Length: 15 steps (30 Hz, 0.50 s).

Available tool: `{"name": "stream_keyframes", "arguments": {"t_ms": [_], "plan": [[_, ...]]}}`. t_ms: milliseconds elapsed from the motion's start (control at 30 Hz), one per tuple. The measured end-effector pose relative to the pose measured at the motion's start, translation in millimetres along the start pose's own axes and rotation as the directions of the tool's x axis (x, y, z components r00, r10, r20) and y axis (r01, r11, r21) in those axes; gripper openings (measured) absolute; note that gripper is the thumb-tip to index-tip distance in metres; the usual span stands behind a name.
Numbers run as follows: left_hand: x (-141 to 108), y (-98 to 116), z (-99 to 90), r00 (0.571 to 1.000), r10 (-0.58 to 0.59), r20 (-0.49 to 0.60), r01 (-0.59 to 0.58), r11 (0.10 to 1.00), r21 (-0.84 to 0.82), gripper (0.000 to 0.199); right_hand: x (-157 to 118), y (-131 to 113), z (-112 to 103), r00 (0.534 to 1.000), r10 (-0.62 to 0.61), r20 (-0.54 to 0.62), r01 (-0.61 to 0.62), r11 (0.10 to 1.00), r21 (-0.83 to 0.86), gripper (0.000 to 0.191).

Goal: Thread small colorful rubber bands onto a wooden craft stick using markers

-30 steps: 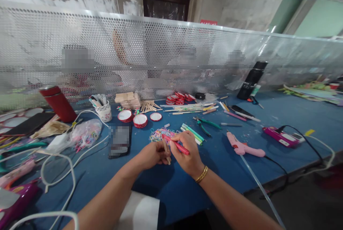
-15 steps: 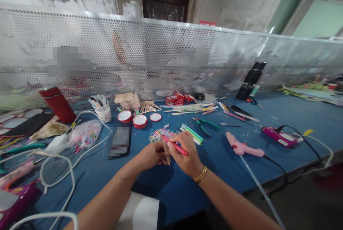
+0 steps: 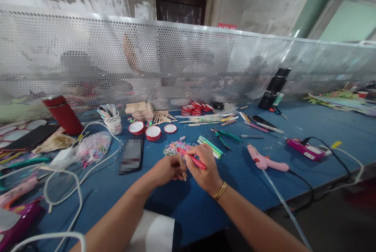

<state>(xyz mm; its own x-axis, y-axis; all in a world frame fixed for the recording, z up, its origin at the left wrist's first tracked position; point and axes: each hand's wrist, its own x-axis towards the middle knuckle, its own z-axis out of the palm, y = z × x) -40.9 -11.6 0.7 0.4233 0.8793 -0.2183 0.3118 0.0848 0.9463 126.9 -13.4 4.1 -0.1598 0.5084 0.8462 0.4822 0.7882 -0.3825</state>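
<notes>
Between the fingers of my left hand (image 3: 166,171) is a flat wooden craft stick (image 3: 181,162), held at a slant above the blue table. My right hand (image 3: 205,167) grips a red marker pen (image 3: 197,161), its tip end close to the stick's upper end. Just behind both hands lies a pile of colourful rubber bands (image 3: 176,148). Several green and pale marker pens (image 3: 212,147) rest beyond my right hand. Small round white discs with red edges (image 3: 153,132) sit farther back on the left.
A pink glue gun (image 3: 266,161) and green-handled pliers (image 3: 225,137) lie to the right. A phone (image 3: 131,155), a pen cup (image 3: 113,122) and a red flask (image 3: 63,115) stand or lie left. Wooden sticks (image 3: 163,117) are at the back, before a perforated metal screen (image 3: 176,60).
Almost nothing differs. Both hands keep their hold on the stick and the red marker pen, and the camera view has shifted very slightly.
</notes>
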Motion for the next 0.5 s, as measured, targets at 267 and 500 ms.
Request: {"name": "stream_keyframes", "arguments": {"t_ms": [267, 500], "plan": [[0, 7, 2.5, 1.000, -0.021, -0.012, 0.022, 1.000, 0.009, 0.033, 0, 0, -1, 1.000, 0.009, 0.016, -0.009, 1.000, 0.009, 0.006], [1, 13, 3.7, 0.999, -0.046, -0.011, 0.046, 0.997, -0.054, 0.038, 2, 0, -2, 0.999, 0.024, 0.021, -0.024, 1.000, -0.007, 0.007]]}}
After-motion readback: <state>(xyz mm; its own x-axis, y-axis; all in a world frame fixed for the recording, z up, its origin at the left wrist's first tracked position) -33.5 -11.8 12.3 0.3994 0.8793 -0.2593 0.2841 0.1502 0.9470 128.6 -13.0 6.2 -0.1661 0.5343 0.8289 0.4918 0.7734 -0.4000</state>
